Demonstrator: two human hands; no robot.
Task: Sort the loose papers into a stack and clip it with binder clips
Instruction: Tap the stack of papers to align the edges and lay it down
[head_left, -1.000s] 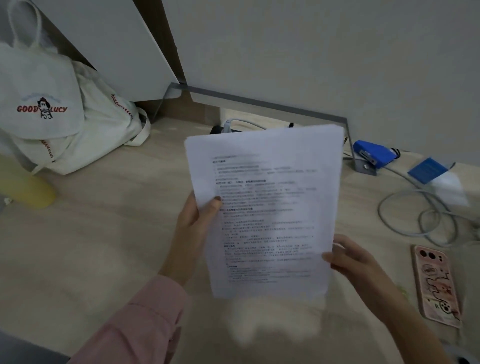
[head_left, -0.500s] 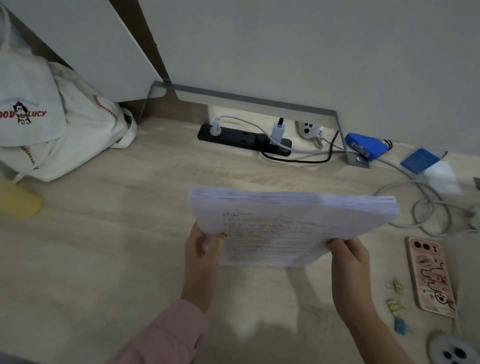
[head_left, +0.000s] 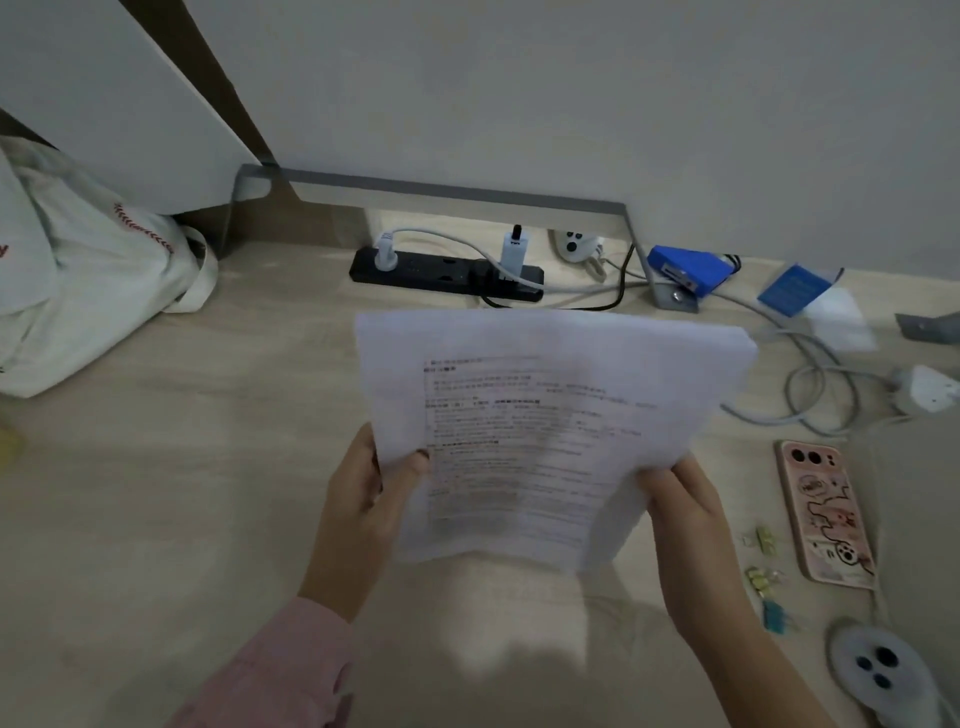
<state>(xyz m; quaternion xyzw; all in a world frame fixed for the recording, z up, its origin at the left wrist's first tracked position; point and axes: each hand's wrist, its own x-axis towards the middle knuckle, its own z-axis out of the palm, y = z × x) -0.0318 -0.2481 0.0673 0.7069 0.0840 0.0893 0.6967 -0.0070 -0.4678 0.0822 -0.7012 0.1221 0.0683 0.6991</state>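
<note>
One paper stack, held up over the desk, printed side to camera, text blurred. Two hands on it. Left hand pinches the left edge: thumb on the front, other fingers behind the sheets, hidden. Right hand grips the lower right edge, fingers curled round it; cannot tell where the thumb is. One pink sleeve, on the left arm.

Three binder clips lie on the desk right of the right hand, in a loose column, two yellowish and one teal, all apart from the stack. One phone in a pink case lies just right of them.

At the back: one black power strip, one white charger and one grey plug in it. One coiled grey cable far right. One white tote bag far left.
</note>
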